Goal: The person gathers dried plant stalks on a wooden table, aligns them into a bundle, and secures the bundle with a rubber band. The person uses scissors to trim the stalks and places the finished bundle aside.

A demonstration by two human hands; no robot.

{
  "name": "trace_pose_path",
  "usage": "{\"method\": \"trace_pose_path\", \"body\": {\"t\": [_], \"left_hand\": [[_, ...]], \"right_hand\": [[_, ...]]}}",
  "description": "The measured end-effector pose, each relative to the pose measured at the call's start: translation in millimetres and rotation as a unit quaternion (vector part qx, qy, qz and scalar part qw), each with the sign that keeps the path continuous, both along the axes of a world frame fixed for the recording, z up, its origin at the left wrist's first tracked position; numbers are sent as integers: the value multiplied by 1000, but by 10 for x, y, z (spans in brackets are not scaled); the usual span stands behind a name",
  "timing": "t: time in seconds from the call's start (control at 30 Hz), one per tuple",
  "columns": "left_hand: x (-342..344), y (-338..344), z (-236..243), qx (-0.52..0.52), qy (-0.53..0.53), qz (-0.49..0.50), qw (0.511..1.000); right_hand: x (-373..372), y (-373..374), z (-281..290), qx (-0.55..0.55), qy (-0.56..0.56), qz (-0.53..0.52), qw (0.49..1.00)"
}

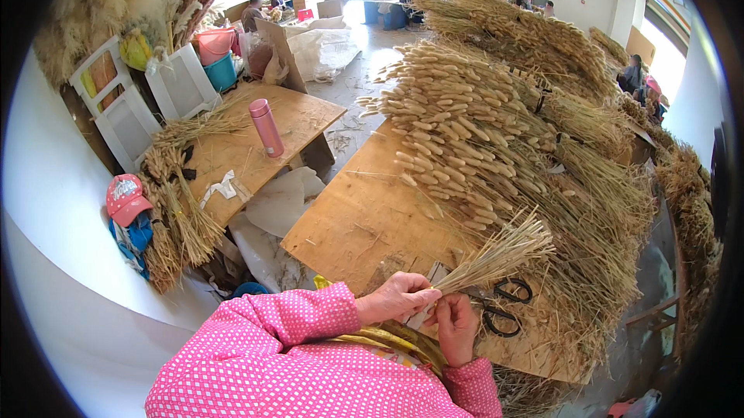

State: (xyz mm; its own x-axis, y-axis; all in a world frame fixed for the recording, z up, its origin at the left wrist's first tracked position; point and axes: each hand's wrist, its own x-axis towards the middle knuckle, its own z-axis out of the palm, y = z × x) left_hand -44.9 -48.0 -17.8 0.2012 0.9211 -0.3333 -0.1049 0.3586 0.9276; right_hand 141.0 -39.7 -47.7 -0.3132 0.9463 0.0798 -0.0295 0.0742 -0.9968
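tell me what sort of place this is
Probably a dried-plant workshop: fluffy-headed dried grasses heaped on a wooden tabletop, black scissors beside the right hand, and other people in the background.

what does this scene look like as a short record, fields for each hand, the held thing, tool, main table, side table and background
left hand: pinching the bundle of dried stalks
right hand: fingers curled at the bundle's near end, exact grip unclear
held bundle: pale, fanning out to the upper right
tool: scissors, black handles showing beside the right hand
main table: wooden top, large heap of fluffy-headed stalks
side table: upright pink bottle, loose stalks
background: several people seated
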Motion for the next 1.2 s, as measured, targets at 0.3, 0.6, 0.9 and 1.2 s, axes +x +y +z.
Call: {"method": "trace_pose_path", "body": {"t": [0.3,0.6,0.9,1.2], "left_hand": [[-69,57,17,59,27,4,998],[-100,53,109,54,-34,22,998],[-70,72,40,120,34,34,992],[-97,4,216,193,121,40,973]], "right_hand": [[-71,196,158,478,-247,-109,836],[-106,257,329,551,-298,-81,775],[-191,289,338,522,-279,-87,801],[-264,130,291,55,28,-20,998]]}}
